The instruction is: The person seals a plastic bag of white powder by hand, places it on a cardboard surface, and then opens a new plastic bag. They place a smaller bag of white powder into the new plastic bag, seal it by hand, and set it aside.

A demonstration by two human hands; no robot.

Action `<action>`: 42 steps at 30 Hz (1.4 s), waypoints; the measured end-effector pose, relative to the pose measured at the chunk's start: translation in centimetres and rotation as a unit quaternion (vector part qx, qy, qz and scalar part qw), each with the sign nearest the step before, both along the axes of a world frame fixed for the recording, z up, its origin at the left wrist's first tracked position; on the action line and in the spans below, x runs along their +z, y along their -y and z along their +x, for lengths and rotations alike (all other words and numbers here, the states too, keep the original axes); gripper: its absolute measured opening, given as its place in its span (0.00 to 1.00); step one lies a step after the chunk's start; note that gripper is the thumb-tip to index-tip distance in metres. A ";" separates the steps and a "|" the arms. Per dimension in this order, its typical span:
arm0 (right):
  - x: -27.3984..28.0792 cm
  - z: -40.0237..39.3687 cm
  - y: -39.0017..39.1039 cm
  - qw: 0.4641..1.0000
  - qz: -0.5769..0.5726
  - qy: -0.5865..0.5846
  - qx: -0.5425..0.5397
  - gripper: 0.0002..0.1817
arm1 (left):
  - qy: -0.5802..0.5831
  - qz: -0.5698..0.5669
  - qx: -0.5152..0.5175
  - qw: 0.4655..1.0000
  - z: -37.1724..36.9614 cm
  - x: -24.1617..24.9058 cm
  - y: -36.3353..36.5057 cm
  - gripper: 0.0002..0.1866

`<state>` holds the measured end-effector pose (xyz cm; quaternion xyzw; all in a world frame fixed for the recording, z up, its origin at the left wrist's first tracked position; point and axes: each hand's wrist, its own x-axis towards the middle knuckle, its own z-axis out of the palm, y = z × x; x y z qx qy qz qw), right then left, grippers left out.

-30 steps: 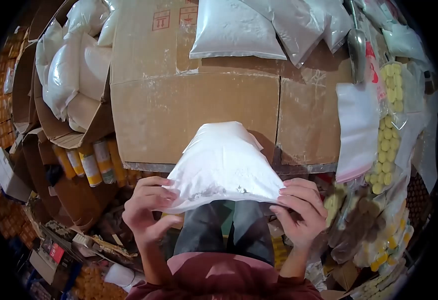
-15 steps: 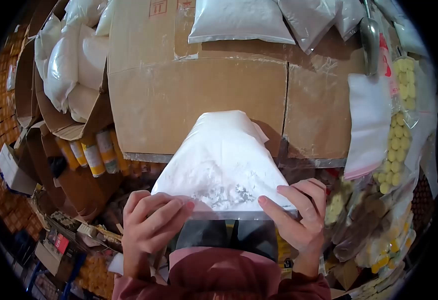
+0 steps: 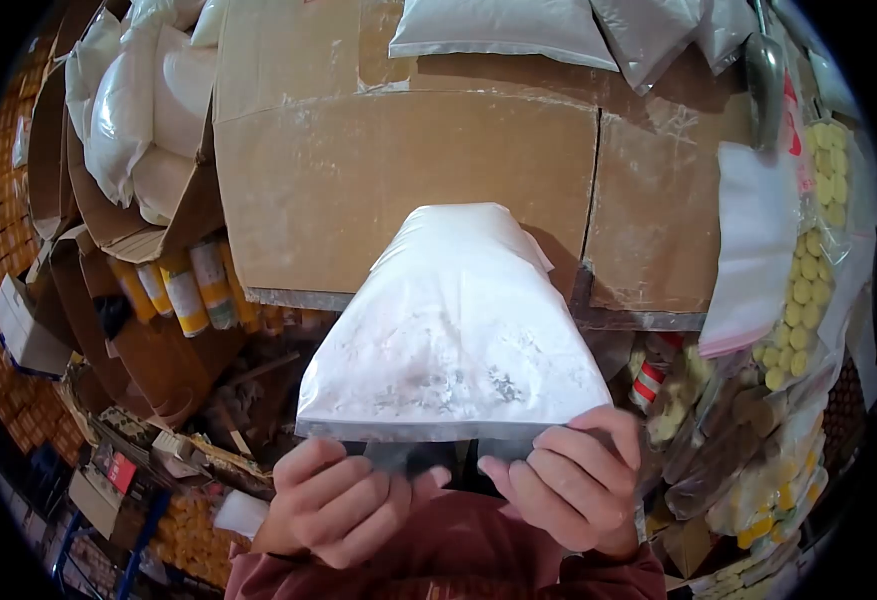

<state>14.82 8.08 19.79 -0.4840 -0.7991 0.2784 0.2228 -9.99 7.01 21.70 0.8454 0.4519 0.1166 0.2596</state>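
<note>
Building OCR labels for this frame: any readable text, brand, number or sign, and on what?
Nothing is readable.
Bottles with yellow and white labels: print too small.
Small boxes at lower left: red label, blurred.
Red and white pack: stripes only.
Bag of white powder held by both hands: no print visible.

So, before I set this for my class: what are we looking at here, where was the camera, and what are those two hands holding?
There is no machine here. The one view comes from a camera worn on a person's head, looking down at their own hands. The left hand and right hand pinch the near edge of a clear plastic bag filled with white powder. Its far end rests on a flattened cardboard box serving as the work surface. More white bags lie further back, a metal scoop hangs on the right, and yellow-capped bottles stand on the left.
</note>
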 end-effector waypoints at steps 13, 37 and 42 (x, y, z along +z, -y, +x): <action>0.3 -0.5 -1.8 0.995 -0.038 0.080 0.048 0.07 | -0.048 -0.010 0.003 0.999 1.6 -1.3 -2.7 0.06; 2.2 1.1 -3.2 0.806 -0.491 -0.326 0.058 0.15 | -0.032 -0.271 0.066 0.960 0.3 -4.3 0.7 0.19; -1.6 -3.1 -2.7 0.778 -0.546 -0.243 -0.192 0.24 | 0.024 -0.330 0.101 0.938 -0.1 -5.4 1.6 0.22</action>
